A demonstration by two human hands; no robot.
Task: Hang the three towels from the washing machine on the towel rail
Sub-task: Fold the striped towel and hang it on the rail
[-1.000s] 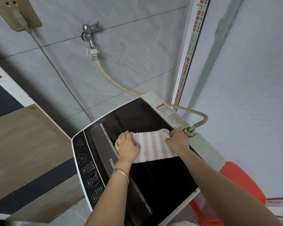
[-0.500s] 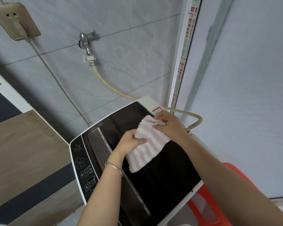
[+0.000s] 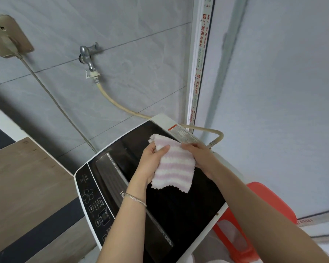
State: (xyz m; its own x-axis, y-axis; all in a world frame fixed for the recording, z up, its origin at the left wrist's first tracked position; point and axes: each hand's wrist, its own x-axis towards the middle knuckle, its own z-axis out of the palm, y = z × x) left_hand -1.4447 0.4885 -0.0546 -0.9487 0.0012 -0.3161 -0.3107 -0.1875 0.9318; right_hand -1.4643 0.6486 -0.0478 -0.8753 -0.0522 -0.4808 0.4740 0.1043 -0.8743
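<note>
A small pink-and-white striped towel (image 3: 174, 168) hangs in the air just above the closed black lid of the washing machine (image 3: 179, 209). My left hand (image 3: 152, 162) grips the towel's upper left part, thumb on its front. My right hand (image 3: 199, 154) holds its right edge, partly behind the cloth. The towel's lower edge dangles free. No towel rail and no other towels are in view.
A tap (image 3: 86, 56) on the grey tiled wall feeds a beige hose (image 3: 207, 130) to the machine's back right corner. A wall socket (image 3: 7, 37) with a cable is at upper left. A wooden surface (image 3: 23, 183) lies left; a red plastic stool (image 3: 254, 215) stands right.
The towel lay flat on the lid under both hands a second ago. Both hands have lifted it off the lid, and it now hangs between them.
</note>
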